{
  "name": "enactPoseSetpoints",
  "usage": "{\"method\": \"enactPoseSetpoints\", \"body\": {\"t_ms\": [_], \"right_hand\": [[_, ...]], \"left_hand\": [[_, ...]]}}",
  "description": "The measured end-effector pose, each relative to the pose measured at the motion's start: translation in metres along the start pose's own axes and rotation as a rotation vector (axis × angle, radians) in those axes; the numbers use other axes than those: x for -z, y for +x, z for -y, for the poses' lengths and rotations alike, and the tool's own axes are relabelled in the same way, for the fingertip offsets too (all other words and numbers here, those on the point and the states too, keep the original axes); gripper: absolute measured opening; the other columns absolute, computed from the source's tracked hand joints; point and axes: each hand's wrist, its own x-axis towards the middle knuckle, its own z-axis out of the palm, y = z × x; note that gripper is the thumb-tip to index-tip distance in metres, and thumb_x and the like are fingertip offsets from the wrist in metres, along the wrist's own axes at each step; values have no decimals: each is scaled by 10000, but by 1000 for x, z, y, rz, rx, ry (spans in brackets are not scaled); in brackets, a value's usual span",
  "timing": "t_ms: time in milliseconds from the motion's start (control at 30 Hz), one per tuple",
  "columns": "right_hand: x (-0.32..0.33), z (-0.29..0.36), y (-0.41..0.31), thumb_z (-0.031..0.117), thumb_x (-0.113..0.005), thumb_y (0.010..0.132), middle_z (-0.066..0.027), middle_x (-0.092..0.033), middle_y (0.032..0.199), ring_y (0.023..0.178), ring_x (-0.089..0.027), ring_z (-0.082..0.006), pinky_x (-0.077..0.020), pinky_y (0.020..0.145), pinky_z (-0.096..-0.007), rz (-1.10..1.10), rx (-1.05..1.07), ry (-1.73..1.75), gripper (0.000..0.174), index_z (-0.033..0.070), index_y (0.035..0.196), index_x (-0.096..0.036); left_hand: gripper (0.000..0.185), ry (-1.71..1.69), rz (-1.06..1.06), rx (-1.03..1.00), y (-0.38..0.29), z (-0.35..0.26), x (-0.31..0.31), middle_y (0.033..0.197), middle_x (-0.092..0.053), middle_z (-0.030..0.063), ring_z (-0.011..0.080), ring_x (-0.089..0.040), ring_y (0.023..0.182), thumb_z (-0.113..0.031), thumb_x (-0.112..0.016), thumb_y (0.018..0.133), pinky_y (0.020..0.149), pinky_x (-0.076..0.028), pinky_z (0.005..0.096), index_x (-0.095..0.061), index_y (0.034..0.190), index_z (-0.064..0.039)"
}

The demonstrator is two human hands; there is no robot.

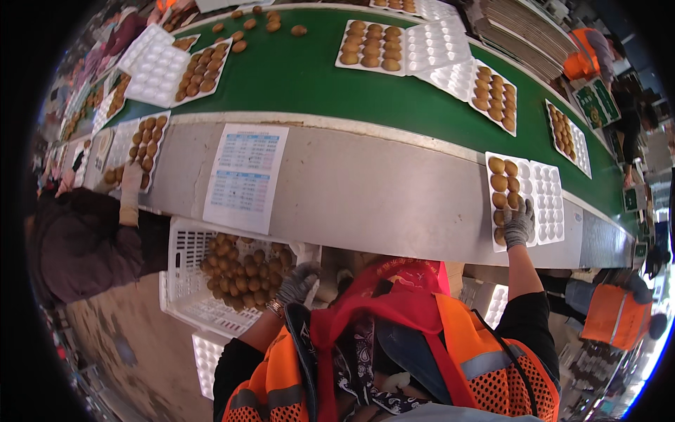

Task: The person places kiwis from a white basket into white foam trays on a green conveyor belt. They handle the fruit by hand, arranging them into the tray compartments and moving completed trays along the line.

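Note:
My right hand, in a grey knit glove, is over a white moulded fruit tray on the metal ledge. Its fingertips touch a kiwifruit in the second column; whether they grip it is hidden. The left column of that tray holds several kiwifruit; its hinged right half shows bare cups. My left hand, also gloved, is by the right side of a white plastic crate. Loose kiwifruit are heaped in the crate. The glove's fingers look bent, and what is under them cannot be seen.
A green conveyor belt runs beyond the metal ledge, carrying filled trays and loose kiwifruit. A printed sheet lies on the ledge. To the left, a co-worker's gloved hand touches another tray.

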Motion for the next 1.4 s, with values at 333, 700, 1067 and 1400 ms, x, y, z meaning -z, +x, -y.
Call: {"method": "enactPoseSetpoints", "body": {"t_ms": [333,700,1067,1400], "right_hand": [[-73,-98,68,490,-490,916,-103,-567,1198,1009,-592,-238,-478,890,-365,372,-263,424,581,33,1275,-503],[-27,-49,54,546,-470,922,-55,-617,1147,983,-595,-202,-471,896,-337,454,-535,873,583,108,1301,-532],[55,67,-13,473,-433,969,-107,-614,1107,952,-583,-210,-463,859,-337,530,-165,649,545,-7,1189,-568],[52,57,-29,410,-485,961,-118,-623,1093,968,-590,-208,-476,841,-342,378,132,314,489,-4,1211,-557]], "left_hand": [[186,169,-1029,-157,-66,53,75,930,-633,38,108,-567,829,-130,-559,931,751,-481,265,-605,1060,-5],[417,976,-1012,132,7,108,172,1219,-541,199,357,-539,1098,-194,-662,800,932,-449,416,-583,1182,-45],[558,1364,-419,711,112,85,187,1490,-335,93,332,-390,1318,-224,-613,815,1071,-350,457,-466,1352,-198],[697,1293,-245,492,120,42,143,1319,-522,178,306,-477,1244,-334,-663,743,1014,-411,409,-442,1349,-69]]}}
